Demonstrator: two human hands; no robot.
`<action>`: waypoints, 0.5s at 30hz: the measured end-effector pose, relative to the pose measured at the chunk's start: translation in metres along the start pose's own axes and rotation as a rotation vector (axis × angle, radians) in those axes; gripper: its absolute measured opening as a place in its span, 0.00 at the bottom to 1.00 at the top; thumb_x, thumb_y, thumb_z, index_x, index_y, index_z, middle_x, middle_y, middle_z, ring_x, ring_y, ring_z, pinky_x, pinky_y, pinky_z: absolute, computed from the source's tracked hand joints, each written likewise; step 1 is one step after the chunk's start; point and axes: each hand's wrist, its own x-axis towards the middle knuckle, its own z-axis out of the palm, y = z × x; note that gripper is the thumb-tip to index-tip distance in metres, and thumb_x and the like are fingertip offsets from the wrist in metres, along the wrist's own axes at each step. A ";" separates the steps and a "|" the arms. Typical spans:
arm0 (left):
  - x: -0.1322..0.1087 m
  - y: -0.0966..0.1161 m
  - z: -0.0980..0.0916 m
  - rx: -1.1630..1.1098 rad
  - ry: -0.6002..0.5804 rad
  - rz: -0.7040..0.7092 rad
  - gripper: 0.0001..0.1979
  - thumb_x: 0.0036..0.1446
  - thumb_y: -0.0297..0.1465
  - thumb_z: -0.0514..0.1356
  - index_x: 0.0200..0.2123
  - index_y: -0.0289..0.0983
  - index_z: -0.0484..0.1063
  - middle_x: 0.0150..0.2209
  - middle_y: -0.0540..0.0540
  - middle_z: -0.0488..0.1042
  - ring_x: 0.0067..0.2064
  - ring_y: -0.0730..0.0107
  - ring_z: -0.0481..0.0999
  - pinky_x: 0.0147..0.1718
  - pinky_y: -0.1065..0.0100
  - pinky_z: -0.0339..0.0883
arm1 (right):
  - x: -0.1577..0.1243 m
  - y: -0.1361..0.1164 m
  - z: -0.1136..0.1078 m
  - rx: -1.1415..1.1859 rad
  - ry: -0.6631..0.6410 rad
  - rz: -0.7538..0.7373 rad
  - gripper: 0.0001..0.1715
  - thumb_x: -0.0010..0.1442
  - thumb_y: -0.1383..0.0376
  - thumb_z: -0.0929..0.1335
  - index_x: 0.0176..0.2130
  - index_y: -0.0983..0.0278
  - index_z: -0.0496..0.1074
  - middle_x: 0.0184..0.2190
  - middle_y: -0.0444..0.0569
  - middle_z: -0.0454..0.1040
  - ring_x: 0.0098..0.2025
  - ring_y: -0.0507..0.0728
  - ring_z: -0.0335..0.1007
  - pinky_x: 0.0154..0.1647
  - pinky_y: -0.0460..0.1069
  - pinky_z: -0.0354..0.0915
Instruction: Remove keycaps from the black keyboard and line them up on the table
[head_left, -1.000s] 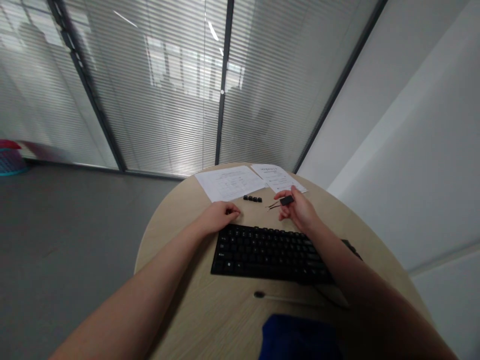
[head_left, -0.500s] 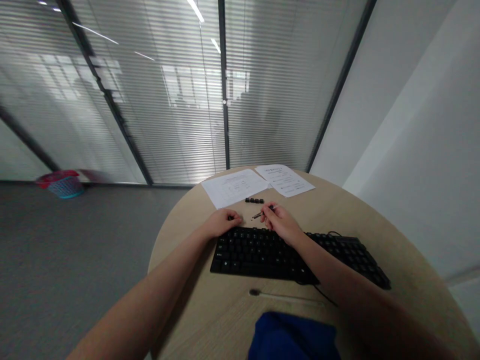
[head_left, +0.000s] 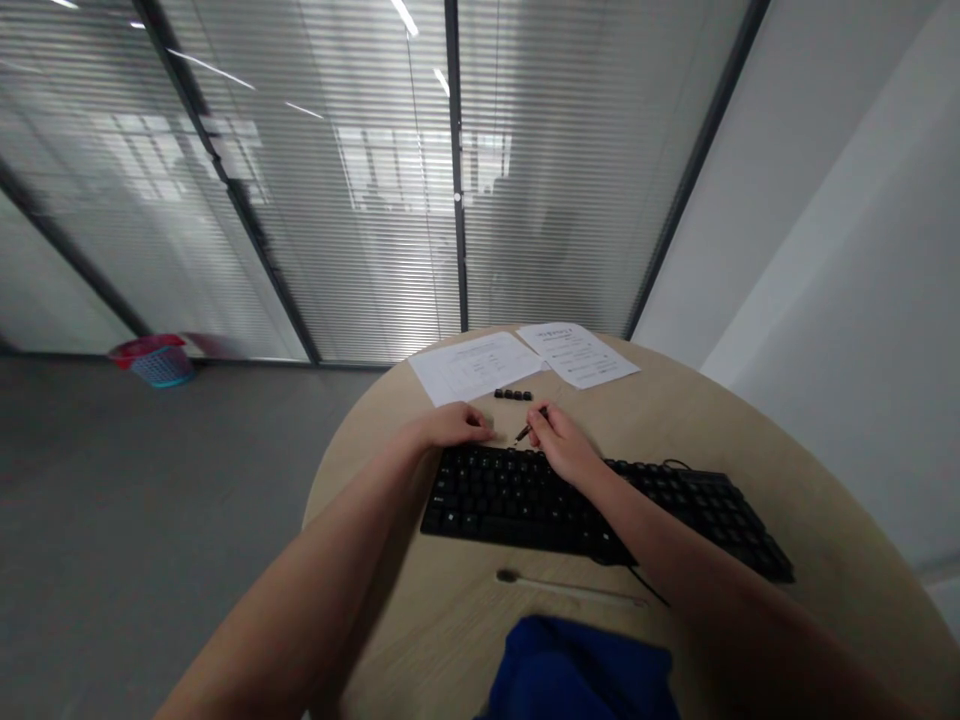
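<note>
Left hand (head_left: 455, 426) curled at far left corner of keyboard (head_left: 510, 500) (legends too small to read), any hold hidden; left sheet (head_left: 476, 366) illegible; four keycaps (head_left: 509, 394) in a row; tool (head_left: 523, 434) pinched in right hand (head_left: 559, 442), tip near keyboard's far edge; right sheet (head_left: 581, 356) illegible too.

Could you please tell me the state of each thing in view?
Keyboard: lying flat, partly covered
Black keycaps: four, loose, lined up
Slim tool: held in the right hand
Brush: lying down
Blue cloth: rumpled
Papers: lying side by side
Basket: upright
Blinds: lowered
</note>
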 end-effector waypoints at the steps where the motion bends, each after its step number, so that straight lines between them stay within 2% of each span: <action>1: -0.002 -0.002 0.002 -0.002 0.018 0.026 0.19 0.51 0.47 0.60 0.25 0.36 0.75 0.21 0.53 0.67 0.25 0.72 0.64 0.26 0.70 0.55 | 0.000 0.001 0.000 0.018 -0.005 0.012 0.21 0.66 0.47 0.58 0.36 0.60 0.63 0.24 0.41 0.67 0.25 0.53 0.63 0.29 0.47 0.59; 3: -0.007 -0.005 0.005 -0.036 0.032 0.073 0.16 0.52 0.44 0.61 0.29 0.36 0.77 0.23 0.52 0.72 0.27 0.71 0.68 0.28 0.70 0.59 | -0.001 0.001 0.000 0.059 -0.015 0.041 0.22 0.65 0.46 0.59 0.35 0.60 0.64 0.23 0.41 0.66 0.24 0.52 0.61 0.26 0.46 0.57; 9: -0.010 -0.001 0.008 -0.192 -0.044 0.285 0.10 0.53 0.30 0.60 0.37 0.37 0.80 0.35 0.47 0.80 0.36 0.67 0.76 0.37 0.67 0.67 | -0.005 -0.005 0.000 0.134 -0.007 0.091 0.23 0.65 0.45 0.58 0.35 0.60 0.65 0.23 0.41 0.66 0.23 0.51 0.59 0.24 0.46 0.56; 15: -0.009 0.008 0.009 -0.054 -0.059 0.332 0.21 0.47 0.18 0.53 0.37 0.40 0.81 0.37 0.50 0.82 0.39 0.68 0.78 0.43 0.66 0.67 | -0.005 -0.005 -0.001 0.113 0.012 0.108 0.25 0.65 0.43 0.57 0.35 0.61 0.65 0.22 0.42 0.65 0.23 0.51 0.59 0.24 0.47 0.56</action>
